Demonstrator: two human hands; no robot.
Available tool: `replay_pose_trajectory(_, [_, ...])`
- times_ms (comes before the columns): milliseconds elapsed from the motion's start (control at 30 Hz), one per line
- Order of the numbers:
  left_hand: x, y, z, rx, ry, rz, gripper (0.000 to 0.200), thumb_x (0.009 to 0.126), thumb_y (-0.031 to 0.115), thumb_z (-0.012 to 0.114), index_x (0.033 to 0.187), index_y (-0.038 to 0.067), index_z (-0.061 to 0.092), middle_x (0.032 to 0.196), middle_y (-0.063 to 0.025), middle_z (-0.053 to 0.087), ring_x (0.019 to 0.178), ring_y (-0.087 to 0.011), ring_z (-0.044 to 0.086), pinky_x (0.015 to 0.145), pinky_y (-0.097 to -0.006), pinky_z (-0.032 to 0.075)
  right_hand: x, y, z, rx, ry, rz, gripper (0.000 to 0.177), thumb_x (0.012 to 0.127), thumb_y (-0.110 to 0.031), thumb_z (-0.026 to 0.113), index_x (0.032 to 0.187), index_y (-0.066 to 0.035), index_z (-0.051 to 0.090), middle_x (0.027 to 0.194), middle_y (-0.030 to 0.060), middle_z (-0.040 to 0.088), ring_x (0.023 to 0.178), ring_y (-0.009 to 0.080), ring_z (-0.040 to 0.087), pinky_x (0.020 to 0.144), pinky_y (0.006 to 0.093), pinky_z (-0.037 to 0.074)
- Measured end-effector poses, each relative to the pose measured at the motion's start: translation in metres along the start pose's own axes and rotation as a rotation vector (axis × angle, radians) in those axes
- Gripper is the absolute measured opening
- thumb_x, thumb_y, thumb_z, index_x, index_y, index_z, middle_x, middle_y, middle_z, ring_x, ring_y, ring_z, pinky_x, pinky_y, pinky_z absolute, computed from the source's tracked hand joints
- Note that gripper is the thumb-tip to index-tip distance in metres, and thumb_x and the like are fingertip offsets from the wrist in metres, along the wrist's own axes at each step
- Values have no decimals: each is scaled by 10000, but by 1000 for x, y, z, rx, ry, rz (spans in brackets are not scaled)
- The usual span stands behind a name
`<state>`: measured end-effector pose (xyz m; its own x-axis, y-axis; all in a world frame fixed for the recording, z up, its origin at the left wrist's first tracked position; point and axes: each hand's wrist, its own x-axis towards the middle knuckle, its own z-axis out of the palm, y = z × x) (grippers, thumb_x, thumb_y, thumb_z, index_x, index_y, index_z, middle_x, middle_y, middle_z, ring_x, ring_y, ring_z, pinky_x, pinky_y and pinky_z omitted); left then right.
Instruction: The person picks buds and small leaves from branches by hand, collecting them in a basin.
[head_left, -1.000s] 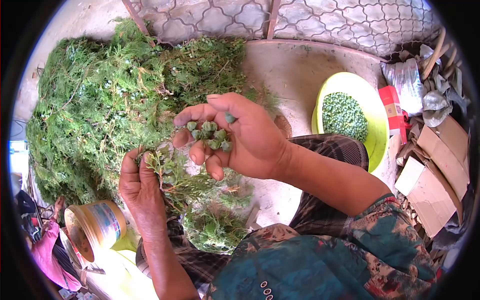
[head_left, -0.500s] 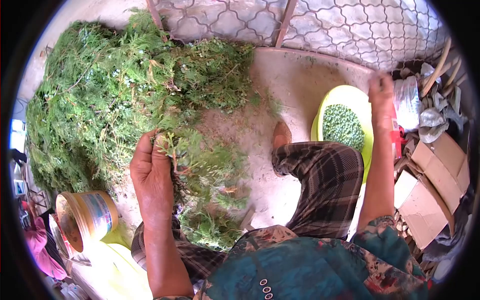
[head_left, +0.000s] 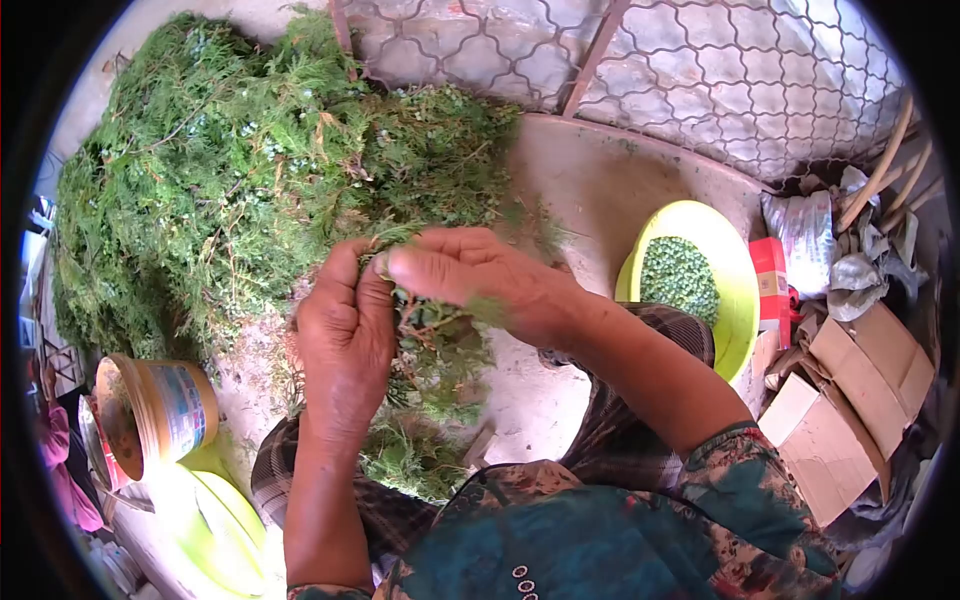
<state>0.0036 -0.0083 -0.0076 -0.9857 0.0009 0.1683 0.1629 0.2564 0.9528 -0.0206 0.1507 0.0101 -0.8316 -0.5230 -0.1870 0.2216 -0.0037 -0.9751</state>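
My left hand (head_left: 348,320) is closed on a green leafy sprig (head_left: 435,325) that hangs to its right, over my lap. The fingers of my right hand (head_left: 480,272) are pinched at the same sprig, their tips against those of my left hand. Whether a berry lies between the right fingertips is hidden. Behind both hands spreads a big heap of green branches (head_left: 220,190) with pale bluish berries. Many green berries (head_left: 680,280) fill part of a yellow-green basin (head_left: 740,305) beyond my right forearm.
A tipped orange-yellow bucket (head_left: 165,415) and another yellow-green basin (head_left: 225,535) are at the left. A person in pink (head_left: 68,470) is at the far left edge. Cardboard (head_left: 825,440), a red box (head_left: 769,285) and plastic bags (head_left: 800,235) lie at the right. A metal lattice (head_left: 700,85) stands behind.
My right hand has come from above the berry basin on the right to the sprig, meeting my left hand. My left hand still holds the sprig. The view has shifted slightly.
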Motion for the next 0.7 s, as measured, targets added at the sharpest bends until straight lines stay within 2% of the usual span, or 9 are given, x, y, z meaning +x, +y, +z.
replay_pose_trajectory(67, [1,6,-4,-13,1,-47,114,915,103,514,961,9,560,665,-40,543,620,-88,484,558,-235,412,7,25,4,-16,32,-99,422,804,-415,626,892,-5,582,772,41,544,696,106,490,594,285,406])
replay_pose_trajectory(100, [1,5,-5,-40,-2,-91,113,914,104,515,954,8,561,660,-43,543,616,-92,485,556,-235,412,6,20,1,-61,-57,-52,390,795,-388,644,881,-17,563,729,22,531,667,86,480,566,267,393])
replay_pose_trajectory(133, [2,-1,-6,49,23,-23,118,917,113,515,950,10,562,654,-35,528,602,-89,469,536,-240,400,5,14,-2,-111,-147,-8,363,787,-362,661,871,-29,543,686,3,517,639,67,469,538,249,381])
replay_pose_trajectory(267, [3,0,-9,114,18,1,121,923,118,506,932,11,562,635,-14,498,585,-75,434,510,-236,370,9,16,1,-168,-64,-126,311,776,-296,686,872,-45,528,651,-15,523,602,41,456,498,216,354])
replay_pose_trajectory(367, [4,2,-7,-8,24,-87,122,928,117,499,907,14,562,635,11,475,589,-59,397,503,-227,339,10,13,-2,40,22,-149,287,771,-257,697,874,-48,529,660,-4,535,576,40,451,477,205,341])
replay_pose_trajectory(433, [5,-4,-9,-12,14,-75,122,928,114,499,887,17,561,646,23,467,607,-49,381,513,-212,326,5,7,2,138,-64,67,301,781,-296,689,875,-54,538,706,-11,541,607,45,464,502,213,360])
replay_pose_trajectory(533, [6,-5,-11,-80,37,-119,118,926,114,503,888,18,562,660,27,467,622,-47,377,529,-207,329,6,19,10,389,-139,170,311,823,-347,647,908,-65,548,760,-18,545,654,49,484,536,215,376])
replay_pose_trajectory(633, [5,-3,-12,-23,23,-97,120,926,114,503,896,13,560,657,21,465,627,-50,380,541,-209,337,0,15,12,572,-184,162,331,861,-391,591,948,-75,545,786,-25,544,706,45,494,589,218,398])
replay_pose_trajectory(700, [3,-2,-10,13,7,-94,120,925,113,503,902,10,560,657,17,467,628,-51,382,544,-210,341,-5,6,15,585,-118,228,319,883,-399,555,936,-85,538,763,-24,537,663,42,502,537,222,414])
